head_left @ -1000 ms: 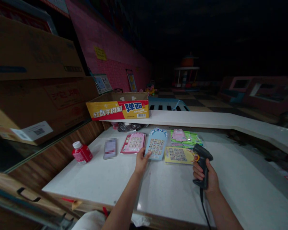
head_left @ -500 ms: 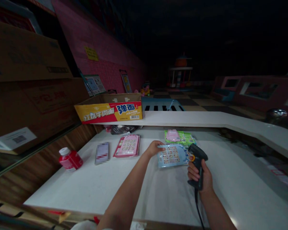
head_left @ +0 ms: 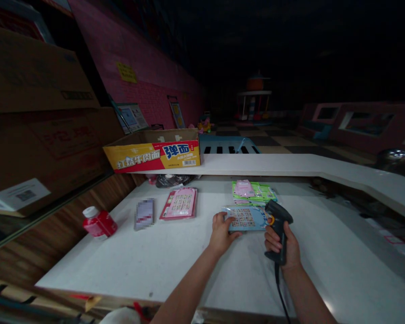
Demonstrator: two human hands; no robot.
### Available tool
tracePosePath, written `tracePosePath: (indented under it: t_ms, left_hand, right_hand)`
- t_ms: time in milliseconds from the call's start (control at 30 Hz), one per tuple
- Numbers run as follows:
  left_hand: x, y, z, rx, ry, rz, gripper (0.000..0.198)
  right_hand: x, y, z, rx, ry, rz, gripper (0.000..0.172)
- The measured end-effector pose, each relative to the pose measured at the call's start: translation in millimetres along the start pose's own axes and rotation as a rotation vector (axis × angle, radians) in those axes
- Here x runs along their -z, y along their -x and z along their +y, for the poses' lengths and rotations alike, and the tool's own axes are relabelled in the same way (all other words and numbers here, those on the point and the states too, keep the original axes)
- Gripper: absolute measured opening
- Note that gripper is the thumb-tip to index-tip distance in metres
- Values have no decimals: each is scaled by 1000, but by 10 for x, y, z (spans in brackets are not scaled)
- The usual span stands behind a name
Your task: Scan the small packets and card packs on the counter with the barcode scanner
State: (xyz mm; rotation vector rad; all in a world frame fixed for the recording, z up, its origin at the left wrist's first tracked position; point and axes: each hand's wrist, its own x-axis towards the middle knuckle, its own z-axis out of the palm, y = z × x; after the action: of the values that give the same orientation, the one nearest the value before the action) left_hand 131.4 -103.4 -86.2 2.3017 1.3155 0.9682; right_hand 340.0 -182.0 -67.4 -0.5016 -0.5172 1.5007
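A light-blue flat packet (head_left: pixel 245 218) printed with a grid of small pictures lies on the white counter (head_left: pixel 148 265). My left hand (head_left: pixel 222 234) rests at its lower left corner, fingers spread, some touching the packet and the thumb apart along the near edge. In my right hand (head_left: pixel 286 247) is a black barcode scanner (head_left: pixel 279 225), gripped by its handle with a finger near the orange trigger. The scanner head covers the packet's right end. Its cable (head_left: pixel 279 288) runs down to the counter's near edge. Behind the packet lie green packets (head_left: pixel 261 192) with a small pink one (head_left: pixel 244 188) on top.
Pink packets (head_left: pixel 180 203), a blurred-out flat item (head_left: pixel 144 213) and a red bottle with a white cap (head_left: pixel 99 223) lie to the left. A yellow-red noodle carton (head_left: pixel 155 155) stands on the raised ledge (head_left: pixel 256 164). Brown cartons (head_left: pixel 47 135) are stacked far left.
My left hand has moved from the packet's upper left corner down to its lower left. The packet, tilted before, now lies flatter. The scanner stays nearly in place.
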Motion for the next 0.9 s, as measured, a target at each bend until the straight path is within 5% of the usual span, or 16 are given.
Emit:
tracePosePath:
  t_ms: [200, 333, 467, 667, 900]
  left_hand:
    - [-149, -18, 11, 24, 71, 11, 48]
    - [-68, 9, -22, 3, 47, 55, 54]
    - [348, -2, -185, 156, -128, 190, 36]
    - [1188, -117, -434, 739, -561, 261, 46]
    - [1446, -137, -550, 887, -600, 147, 76]
  right_hand:
    - [9, 15, -11, -6, 40, 26, 39]
    - [38, 20, 7, -20, 25, 28, 37]
    - [58, 41, 17, -33, 8, 26, 34]
    - [81, 49, 18, -81, -104, 52, 29]
    - [79, 56, 26, -97, -144, 43, 28]
